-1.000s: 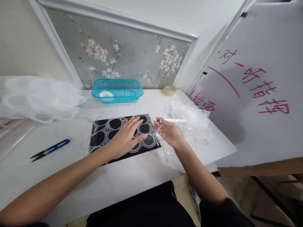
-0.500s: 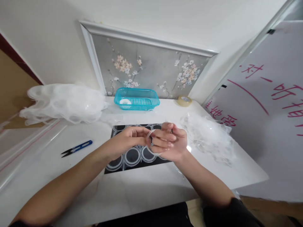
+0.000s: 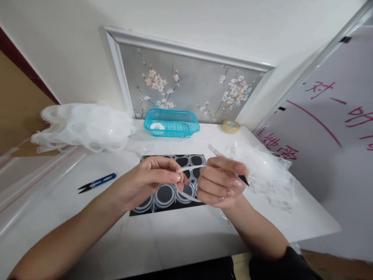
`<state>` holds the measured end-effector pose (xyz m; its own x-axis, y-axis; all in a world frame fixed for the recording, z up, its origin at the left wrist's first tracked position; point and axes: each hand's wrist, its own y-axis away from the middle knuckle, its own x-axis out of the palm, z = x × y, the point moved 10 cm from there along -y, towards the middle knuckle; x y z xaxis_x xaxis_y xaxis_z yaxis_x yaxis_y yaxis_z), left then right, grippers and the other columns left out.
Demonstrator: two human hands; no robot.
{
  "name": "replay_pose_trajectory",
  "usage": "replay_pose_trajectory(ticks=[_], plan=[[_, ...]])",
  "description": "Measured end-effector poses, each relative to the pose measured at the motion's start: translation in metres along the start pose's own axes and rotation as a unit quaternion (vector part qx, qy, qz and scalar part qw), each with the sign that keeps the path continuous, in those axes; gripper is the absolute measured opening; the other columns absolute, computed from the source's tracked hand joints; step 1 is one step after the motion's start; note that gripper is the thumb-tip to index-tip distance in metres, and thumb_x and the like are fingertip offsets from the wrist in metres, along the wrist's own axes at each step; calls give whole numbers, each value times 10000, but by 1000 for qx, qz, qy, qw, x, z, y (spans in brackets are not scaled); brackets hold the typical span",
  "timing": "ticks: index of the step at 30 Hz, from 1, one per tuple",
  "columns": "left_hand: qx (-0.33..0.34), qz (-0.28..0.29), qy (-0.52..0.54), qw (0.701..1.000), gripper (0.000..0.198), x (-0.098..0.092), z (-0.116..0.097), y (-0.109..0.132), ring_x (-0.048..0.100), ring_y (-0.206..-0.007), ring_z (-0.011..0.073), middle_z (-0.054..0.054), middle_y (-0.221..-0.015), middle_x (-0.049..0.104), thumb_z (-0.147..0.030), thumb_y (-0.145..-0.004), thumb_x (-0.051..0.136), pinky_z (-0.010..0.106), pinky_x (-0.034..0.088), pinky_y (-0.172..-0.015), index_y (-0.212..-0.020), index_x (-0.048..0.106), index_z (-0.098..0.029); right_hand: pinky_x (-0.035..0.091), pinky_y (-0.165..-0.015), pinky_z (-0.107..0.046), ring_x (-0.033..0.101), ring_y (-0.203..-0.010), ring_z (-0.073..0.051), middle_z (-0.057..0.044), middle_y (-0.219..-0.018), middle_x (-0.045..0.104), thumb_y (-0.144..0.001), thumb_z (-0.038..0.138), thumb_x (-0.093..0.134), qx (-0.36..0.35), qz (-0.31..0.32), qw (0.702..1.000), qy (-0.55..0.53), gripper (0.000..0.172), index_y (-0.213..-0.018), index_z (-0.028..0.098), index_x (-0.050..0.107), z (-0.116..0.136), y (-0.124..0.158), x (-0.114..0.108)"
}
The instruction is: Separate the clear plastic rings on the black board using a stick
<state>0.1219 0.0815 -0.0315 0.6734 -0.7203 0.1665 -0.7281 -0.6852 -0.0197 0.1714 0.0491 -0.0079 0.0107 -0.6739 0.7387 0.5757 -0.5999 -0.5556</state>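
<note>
My left hand (image 3: 151,179) and my right hand (image 3: 220,181) are raised together above a black sheet (image 3: 171,194) printed with clear rings. Between them stretches a thin clear plastic ring strip (image 3: 190,168). The left fingers pinch one end of it. The right fingers are curled round the other part and also grip a thin dark-tipped tool (image 3: 244,180). Both hands are closed.
A blue basket (image 3: 171,123) with a white roll stands at the back. A tape roll (image 3: 230,126) lies back right. Blue snips (image 3: 97,182) rest at the left. Heaps of clear plastic scraps lie at the left (image 3: 84,126) and right (image 3: 264,171). A white board with red writing (image 3: 326,128) leans on the right.
My left hand left the black sheet and rose to meet the right hand. Both now hold the clear strip and have drawn it apart. The view shifted left and up.
</note>
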Motion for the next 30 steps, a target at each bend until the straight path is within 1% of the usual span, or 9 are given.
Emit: replay_pose_trajectory(ticks=[2, 4, 6, 10, 13, 17, 24, 27, 30], plan=[[47, -16, -105, 993, 101, -1, -7, 3, 643, -681, 169, 41, -699, 677, -251, -788, 615, 296, 525, -614, -731, 647, -174, 310, -366, -176, 285, -311, -48, 96, -378, 354, -711, 399, 664, 26, 52, 998, 24, 101, -636, 333, 675, -5, 1, 4], [118, -71, -241, 961, 107, -5, -21, 9, 651, -692, 165, 34, -762, 699, -280, -818, 619, 302, 536, -622, -787, 655, -184, 339, -369, -203, 336, -314, -66, 81, -337, 382, -629, 526, 697, 81, 89, 987, 109, 224, -551, 319, 661, -13, 5, 6], [226, -146, -387, 882, 72, -1, -45, 23, 660, -771, 168, 6, -782, 707, -260, -832, 625, 353, 539, -768, -802, 657, -204, 373, -409, -214, 390, -349, -72, 54, -349, 432, -626, 608, 671, 142, 93, 952, 254, 341, -499, 293, 644, -21, 10, 5], [403, -208, -601, 658, 72, 36, -73, 54, 665, -874, 193, -47, -734, 713, -167, -797, 654, 469, 430, -978, -824, 632, -230, 424, -544, -192, 482, -456, -59, 32, -469, 543, -766, 460, 642, 165, 104, 870, 453, 286, -574, 250, 671, -20, 13, 23], [433, -203, -655, 584, 120, 49, -70, 58, 676, -871, 205, -61, -746, 721, -162, -771, 668, 472, 428, -975, -844, 614, -240, 435, -576, -172, 527, -485, -51, 22, -518, 598, -758, 303, 688, 145, 174, 848, 479, 167, -624, 203, 689, -28, 13, 46], [438, -200, -672, 563, 120, 50, -64, 57, 686, -844, 189, -76, -750, 716, -157, -783, 652, 462, 420, -990, -832, 604, -256, 452, -621, -153, 561, -540, -59, -14, -596, 638, -790, 266, 668, 126, 185, 814, 535, 148, -700, 163, 723, -43, 19, 44], [436, -182, -693, 544, 61, 55, -60, 52, 670, -809, 187, -70, -704, 700, -197, -816, 637, 461, 404, -981, -790, 609, -245, 449, -570, -163, 551, -524, -58, -14, -644, 671, -802, 216, 621, 109, 130, 802, 573, 123, -777, 143, 718, -47, 24, 39], [354, -98, -718, 592, 92, 40, -37, 25, 656, -819, 190, -26, -753, 709, -248, -870, 577, 439, 414, -955, -823, 643, -206, 423, -491, -179, 546, -514, -69, -23, -668, 679, -800, 188, 617, 145, 17, 812, 565, 98, -806, 144, 705, -34, 20, 13], [219, -1, -713, 666, 246, 1, 7, 7, 657, -840, 185, 28, -893, 721, -379, -910, 519, 350, 469, -838, -953, 670, -190, 430, -477, -190, 559, -523, -86, 11, -627, 646, -791, 249, 658, 155, -155, 826, 519, 78, -775, 173, 656, -23, 30, -40]])
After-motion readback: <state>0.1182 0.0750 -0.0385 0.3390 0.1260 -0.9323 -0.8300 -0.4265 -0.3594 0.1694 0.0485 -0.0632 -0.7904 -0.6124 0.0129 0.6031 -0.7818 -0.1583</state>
